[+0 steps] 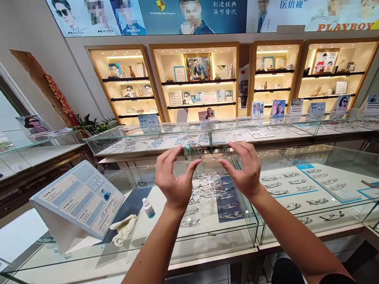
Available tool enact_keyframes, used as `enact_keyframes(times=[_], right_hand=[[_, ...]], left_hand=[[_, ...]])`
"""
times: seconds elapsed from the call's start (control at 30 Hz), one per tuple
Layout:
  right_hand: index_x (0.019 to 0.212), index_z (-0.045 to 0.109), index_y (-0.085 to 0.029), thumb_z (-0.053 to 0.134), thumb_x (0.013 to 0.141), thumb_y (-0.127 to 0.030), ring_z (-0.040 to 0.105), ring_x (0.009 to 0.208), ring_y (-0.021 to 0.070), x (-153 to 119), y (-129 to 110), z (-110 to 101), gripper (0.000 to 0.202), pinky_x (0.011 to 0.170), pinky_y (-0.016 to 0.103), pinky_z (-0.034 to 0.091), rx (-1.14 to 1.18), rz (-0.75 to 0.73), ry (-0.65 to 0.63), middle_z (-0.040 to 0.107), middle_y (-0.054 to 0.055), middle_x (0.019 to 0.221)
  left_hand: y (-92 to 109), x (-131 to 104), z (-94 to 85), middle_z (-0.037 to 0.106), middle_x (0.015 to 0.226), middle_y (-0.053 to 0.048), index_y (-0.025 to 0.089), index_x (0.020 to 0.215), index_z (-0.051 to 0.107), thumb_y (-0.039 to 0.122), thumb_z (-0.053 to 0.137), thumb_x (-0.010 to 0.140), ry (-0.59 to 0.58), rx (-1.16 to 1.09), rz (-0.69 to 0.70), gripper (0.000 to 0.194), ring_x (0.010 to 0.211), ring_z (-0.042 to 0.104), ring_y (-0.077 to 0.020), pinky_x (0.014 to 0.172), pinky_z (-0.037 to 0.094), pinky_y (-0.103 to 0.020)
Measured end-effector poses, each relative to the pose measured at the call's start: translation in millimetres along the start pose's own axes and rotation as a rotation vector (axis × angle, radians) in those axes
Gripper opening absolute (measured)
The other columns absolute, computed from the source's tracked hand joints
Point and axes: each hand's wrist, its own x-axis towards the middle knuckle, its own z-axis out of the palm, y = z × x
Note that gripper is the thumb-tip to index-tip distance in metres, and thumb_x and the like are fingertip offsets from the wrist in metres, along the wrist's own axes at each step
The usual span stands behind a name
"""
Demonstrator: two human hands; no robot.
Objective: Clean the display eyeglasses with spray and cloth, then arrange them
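Note:
A pair of eyeglasses [193,152] with thin dark frames and round lenses is held up at arm's length, above the glass counter. My left hand [174,177] grips it by its left side, fingertips at the outer edge of the rim and thumb below. On the opposite side, my right hand [245,168] holds the outer edge of the other lens in the same way. Both lenses face across the room, and the glasses look roughly level. Left of my forearm, a small white bottle [148,208] stands on the counter beside a crumpled cream cloth [124,230].
A folded info sign [81,201] stands on the counter at left. Under the glass [215,234] lie several rows of eyeglasses [191,222]. A second display counter [149,142] runs across behind, with lit wall shelves [199,82] beyond. A potted plant [95,124] is at far left.

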Motion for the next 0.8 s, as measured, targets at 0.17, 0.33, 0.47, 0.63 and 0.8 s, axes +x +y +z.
enact_keyframes(times=[0.17,0.33,0.47,0.63,0.8], right_hand=[[0.136,0.067,-0.022,0.068,0.100,-0.038,0.069,0.116,0.0286,-16,-1,0,0.039,0.093,0.047,0.061,0.175,0.257,-0.016,0.072,0.013,0.125],[0.120,0.077,-0.024,0.061,0.104,-0.044,0.070,0.114,0.0270,-49,-10,-6,0.031,0.098,0.046,0.058,0.334,0.623,-0.095,0.076,0.010,0.119],[0.115,0.080,-0.025,0.064,0.102,-0.048,0.072,0.112,0.0272,-79,-24,-11,0.031,0.100,0.044,0.056,0.468,0.844,-0.138,0.078,0.010,0.118],[0.109,0.083,-0.024,0.069,0.097,-0.054,0.074,0.107,0.0284,-102,-41,-15,0.035,0.101,0.045,0.058,0.666,1.107,-0.168,0.080,0.010,0.112],[0.109,0.084,-0.025,0.070,0.096,-0.055,0.075,0.104,0.0292,-124,-46,-15,0.036,0.100,0.046,0.057,0.813,1.260,-0.166,0.081,0.010,0.113]], left_hand=[[-5,-12,-0.8,0.073,0.116,-0.011,0.019,0.129,0.070,0.038,0.090,0.082,0.055,0.017,0.098,0.055,0.108,0.071,-0.0264,0.089,0.062,-0.041],[-5,-43,-14.4,0.073,0.116,-0.012,0.018,0.132,0.070,0.028,0.093,0.078,-0.013,-0.003,0.090,0.059,0.107,0.071,-0.0260,0.092,0.062,-0.041],[-1,-74,-27.5,0.073,0.115,-0.012,0.019,0.133,0.069,0.025,0.092,0.079,-0.081,-0.014,0.036,0.060,0.107,0.072,-0.0260,0.093,0.062,-0.041],[2,-105,-38.3,0.072,0.116,-0.010,0.021,0.134,0.068,0.024,0.090,0.081,-0.153,-0.042,-0.098,0.058,0.110,0.071,-0.0262,0.097,0.060,-0.042],[0,-125,-45.3,0.072,0.118,-0.009,0.023,0.135,0.068,0.026,0.088,0.084,-0.218,-0.058,-0.195,0.054,0.112,0.070,-0.0262,0.099,0.060,-0.044]])
